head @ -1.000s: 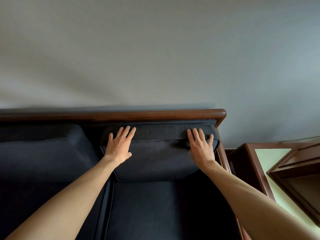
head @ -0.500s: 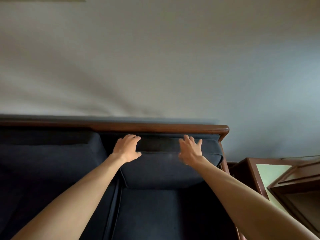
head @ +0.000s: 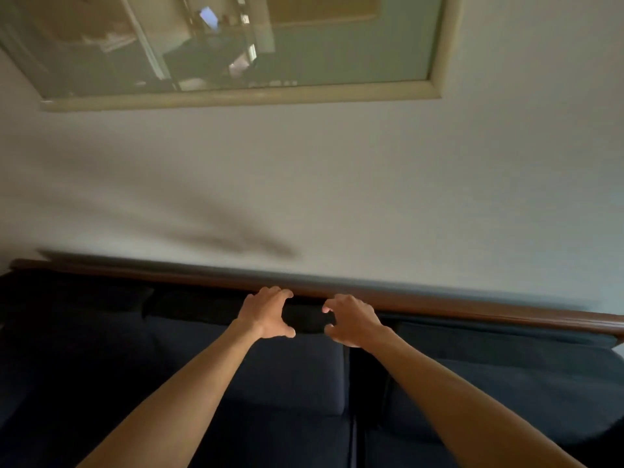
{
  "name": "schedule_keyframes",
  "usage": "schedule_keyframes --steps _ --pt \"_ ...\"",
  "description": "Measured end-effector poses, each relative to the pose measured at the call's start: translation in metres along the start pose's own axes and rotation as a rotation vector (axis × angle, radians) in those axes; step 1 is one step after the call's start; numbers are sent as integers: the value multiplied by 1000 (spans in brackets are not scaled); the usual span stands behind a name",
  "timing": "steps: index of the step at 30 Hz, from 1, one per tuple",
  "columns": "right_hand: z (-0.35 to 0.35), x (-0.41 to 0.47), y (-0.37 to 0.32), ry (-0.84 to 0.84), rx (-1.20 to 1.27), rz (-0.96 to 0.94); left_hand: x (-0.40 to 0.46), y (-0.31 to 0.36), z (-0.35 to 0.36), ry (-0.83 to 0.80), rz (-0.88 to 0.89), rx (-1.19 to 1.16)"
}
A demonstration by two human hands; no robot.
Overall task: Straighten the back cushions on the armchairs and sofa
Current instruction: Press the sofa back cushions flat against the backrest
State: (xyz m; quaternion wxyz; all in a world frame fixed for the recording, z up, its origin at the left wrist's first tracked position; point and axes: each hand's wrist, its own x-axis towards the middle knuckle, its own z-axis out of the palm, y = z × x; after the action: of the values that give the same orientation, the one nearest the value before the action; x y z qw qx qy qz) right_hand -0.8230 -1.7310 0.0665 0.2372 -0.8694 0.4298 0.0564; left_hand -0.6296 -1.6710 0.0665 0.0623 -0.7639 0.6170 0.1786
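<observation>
Head view: a dark navy sofa (head: 101, 366) runs along the wall under a brown wooden top rail (head: 472, 307), the landmark here. The middle back cushion (head: 297, 373) leans against the sofa back just below the rail, its long axis lying left to right along the rail and its face turned toward the person. To its right, past a dark seam, sits the neighbouring back cushion (head: 506, 376), set the same way. The left hand (head: 268, 314) is at the middle cushion's top edge just under the rail, fingers curled over the top and thumb below, seemingly pinching the dark fabric, though blur makes the grip uncertain. The right hand (head: 351, 320) hovers just beside it, near the cushion's right end, fingers half-curled and apart, holding nothing. Above the rail hangs a pale-framed picture (head: 435, 45).
</observation>
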Motion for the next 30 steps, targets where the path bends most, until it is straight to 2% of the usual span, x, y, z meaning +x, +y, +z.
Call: schedule_keyframes --steps 6,11,19,30 --pt "82 44 -71 -28 -73 112 1 -134 24 -86 -31 79" --pt "111 67 -89 -43 -216 155 14 -192 39 -111 -12 103" --pt "119 101 -79 -112 -342 195 41 -226 58 -102 11 169" --pt "119 82 -53 -32 -399 160 35 -201 64 31 50 271"
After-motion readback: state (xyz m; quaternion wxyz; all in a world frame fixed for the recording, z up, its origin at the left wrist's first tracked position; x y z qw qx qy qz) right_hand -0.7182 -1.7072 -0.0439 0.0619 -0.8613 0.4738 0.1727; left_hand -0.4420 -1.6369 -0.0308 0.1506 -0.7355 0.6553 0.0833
